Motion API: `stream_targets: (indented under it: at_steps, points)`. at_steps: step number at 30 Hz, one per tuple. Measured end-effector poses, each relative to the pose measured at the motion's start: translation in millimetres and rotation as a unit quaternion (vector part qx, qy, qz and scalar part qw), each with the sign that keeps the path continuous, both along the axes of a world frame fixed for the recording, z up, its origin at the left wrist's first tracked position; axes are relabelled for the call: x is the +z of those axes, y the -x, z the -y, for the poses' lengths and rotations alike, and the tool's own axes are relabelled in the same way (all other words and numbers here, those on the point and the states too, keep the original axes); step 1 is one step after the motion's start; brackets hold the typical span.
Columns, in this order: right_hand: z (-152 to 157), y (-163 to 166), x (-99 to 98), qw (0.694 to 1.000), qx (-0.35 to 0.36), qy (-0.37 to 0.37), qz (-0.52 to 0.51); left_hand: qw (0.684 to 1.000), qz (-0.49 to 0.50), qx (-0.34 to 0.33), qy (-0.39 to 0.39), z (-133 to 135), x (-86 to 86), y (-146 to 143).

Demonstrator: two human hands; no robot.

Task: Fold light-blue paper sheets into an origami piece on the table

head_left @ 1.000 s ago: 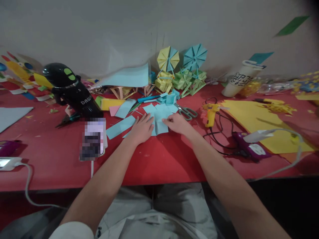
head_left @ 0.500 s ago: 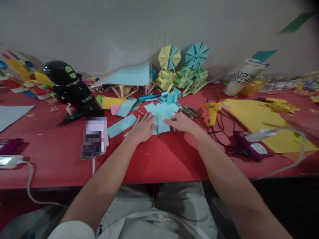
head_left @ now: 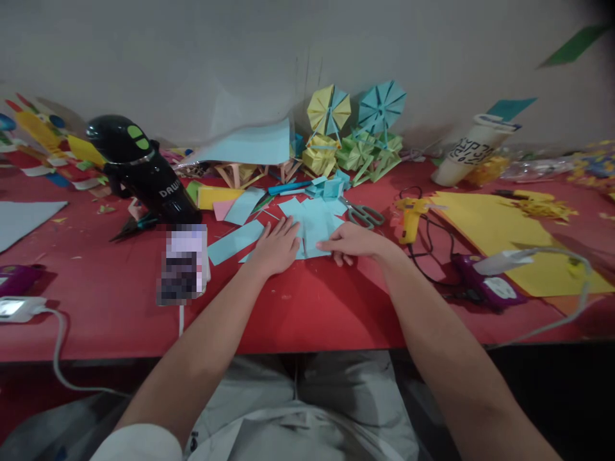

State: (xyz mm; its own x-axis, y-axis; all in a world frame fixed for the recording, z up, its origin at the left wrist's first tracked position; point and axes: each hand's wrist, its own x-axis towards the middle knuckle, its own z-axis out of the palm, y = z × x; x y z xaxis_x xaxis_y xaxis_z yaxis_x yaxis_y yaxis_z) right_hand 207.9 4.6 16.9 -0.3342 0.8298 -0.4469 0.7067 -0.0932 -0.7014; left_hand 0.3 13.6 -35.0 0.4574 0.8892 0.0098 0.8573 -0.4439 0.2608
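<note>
From where I stood, the left hand [head_left: 277,248] lay flat with fingers spread, grasping nothing, over the left side of the light-blue paper [head_left: 317,223], probably to keep it from sliding on the red table [head_left: 307,314]. That paper lay between the hands, and the right hand [head_left: 354,241], loosely curled, rested its thumb side on the near right part, though from that angle I couldn't tell whether it pinched anything. The scissors [head_left: 355,210] lay just beyond and the glue gun [head_left: 409,224] farther right, presumably set aside within reach.
</note>
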Motion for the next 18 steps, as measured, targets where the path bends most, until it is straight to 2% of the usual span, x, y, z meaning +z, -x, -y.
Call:
stream_targets:
  at_steps: [5,10,15,16,18]
  points:
    - [0,-5,0.7,0.999,0.034,0.02,0.015,1.0,-0.001,0.0,0.001,0,-0.5,0]
    - [-2,-12,3.5,1.0,0.004,0.016,0.021,1.0,0.013,-0.003,-0.001,-1,-1.1,1]
    - [-13,-20,-9.2,0.992,-0.078,-0.065,0.078,0.998,0.05,0.037,-0.017,-2,0.7,2]
    - [-15,-22,-13.4,0.987,-0.096,-0.091,0.093,0.997,0.061,0.047,-0.019,-2,1.3,2]
    - [-20,-25,-21.3,0.964,-0.141,-0.188,0.12,0.995,0.082,0.06,-0.02,-2,2.4,3]
